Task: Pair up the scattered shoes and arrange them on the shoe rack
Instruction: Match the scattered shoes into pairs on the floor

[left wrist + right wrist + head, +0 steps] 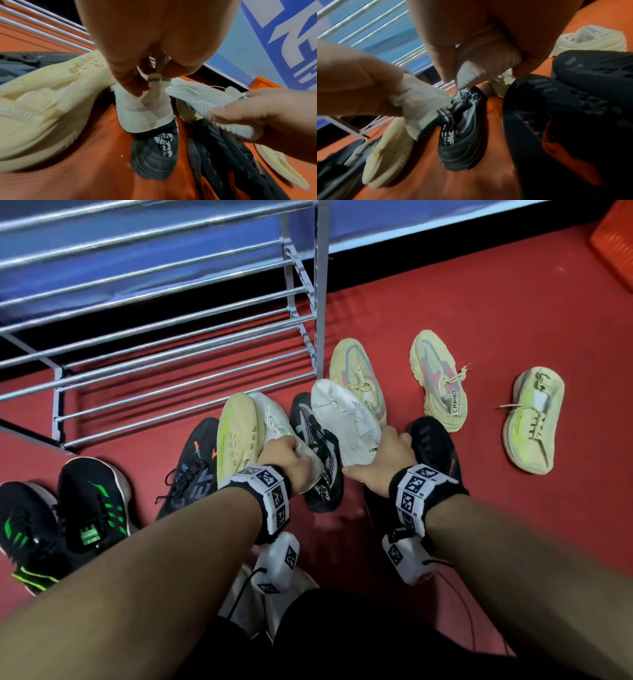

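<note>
Left hand: my left hand (286,455) pinches the heel tab of one white shoe (274,419), fingers curled round the collar; the left wrist view shows the tab caught between thumb and fingertips (130,83).
Right hand: my right hand (387,457) grips the heel end of the other white shoe (346,412), fingers wrapped over its sole edge.
Where the pair is: both white shoes hang from my hands just above the red floor (479,313), over a black and white shoe (318,446) that lies between them. Whether the left one touches it I cannot tell.
Long axis: each white shoe points toe-away from me, heel in my grip, toes aimed up toward the shoe rack (171,337).
Rack from the hands: ahead and to the left, its lowest rails near the toes. My left hand is the nearer one.
Coming move, as I judge it: swing both shoes left and forward, keeping them parallel, and lay them toe-first across the rails.
Risk: the pale yellow shoe (236,433) leans just beside my left shoe and may be dragged along.
Still on the floor: a green and black pair (68,515) at far left.
</note>
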Tool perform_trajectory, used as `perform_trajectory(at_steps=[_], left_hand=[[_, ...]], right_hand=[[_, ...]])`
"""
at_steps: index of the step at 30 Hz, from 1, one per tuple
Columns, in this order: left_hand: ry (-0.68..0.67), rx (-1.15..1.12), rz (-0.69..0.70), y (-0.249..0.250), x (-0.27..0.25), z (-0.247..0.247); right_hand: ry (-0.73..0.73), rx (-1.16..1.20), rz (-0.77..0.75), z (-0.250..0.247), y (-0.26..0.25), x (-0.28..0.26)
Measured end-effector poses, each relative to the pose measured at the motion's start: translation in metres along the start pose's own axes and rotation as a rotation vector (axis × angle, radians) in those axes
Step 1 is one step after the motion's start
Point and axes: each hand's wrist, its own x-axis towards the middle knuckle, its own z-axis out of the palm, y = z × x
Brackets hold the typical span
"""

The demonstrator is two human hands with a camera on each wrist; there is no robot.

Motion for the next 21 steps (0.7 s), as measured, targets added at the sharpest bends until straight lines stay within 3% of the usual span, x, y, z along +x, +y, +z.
perform_trajectory(at_steps=[7, 10, 14, 21], left_hand=[[-0.053, 0.069, 0.162, 0.004, -0.019, 0.012], [-0.098, 0.108, 0.176, 0.0, -0.024, 0.017], [-0.157, 0.197, 0.099, -0.004, -0.026, 0.009], [-0.099, 0.07, -0.134, 0.003, -0.014, 0.016]], right_hand=[[0.001, 0.065, -0.021, 0.012, -0.009, -0.003], [-0.062, 0.016, -0.06, 0.016, -0.013, -0.006], [-0.249, -0.054, -0.039, 0.021, -0.008, -0.003], [-0.24, -0.047, -0.092, 0.025, -0.005, -0.007]])
